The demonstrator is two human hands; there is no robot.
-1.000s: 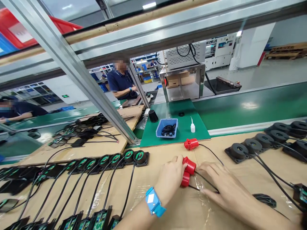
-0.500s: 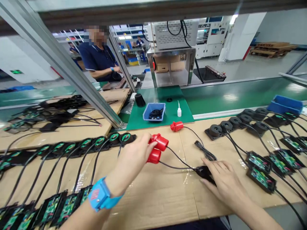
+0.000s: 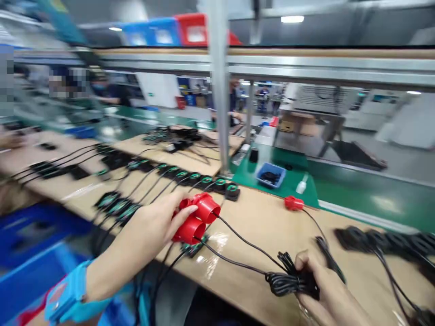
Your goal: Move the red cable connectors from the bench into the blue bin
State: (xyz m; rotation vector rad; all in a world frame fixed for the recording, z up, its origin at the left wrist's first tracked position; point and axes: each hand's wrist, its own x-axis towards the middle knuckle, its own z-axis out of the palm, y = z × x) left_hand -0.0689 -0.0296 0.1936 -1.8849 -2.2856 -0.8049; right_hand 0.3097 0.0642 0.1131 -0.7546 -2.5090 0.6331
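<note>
My left hand (image 3: 159, 222) is closed around two red plastic housings (image 3: 209, 209), short tubes with open ends facing right. A thin black cable (image 3: 234, 261) runs from each one across to my right. There my right hand (image 3: 328, 290) grips the coiled black cable bundles (image 3: 283, 283), lifted a little off the cardboard-covered bench (image 3: 251, 235). A third red housing (image 3: 293, 203) lies on the bench beyond, its cable leading to another black bundle (image 3: 328, 258) beside my right hand. A blue strap (image 3: 71, 290) is on my left wrist.
A blue bin (image 3: 271, 175) with black parts and a white bottle (image 3: 302, 184) stand on a green mat. Round black units (image 3: 207, 182) line the bench's back edge, near a metal post (image 3: 220, 113). Blue crates (image 3: 37, 276) are low at left. Other people are behind and left.
The view has swung left, bringing in the blue crates and more of the bench. Both hands have lifted the red housings and cable bundles, and my right fingers now close around the cables.
</note>
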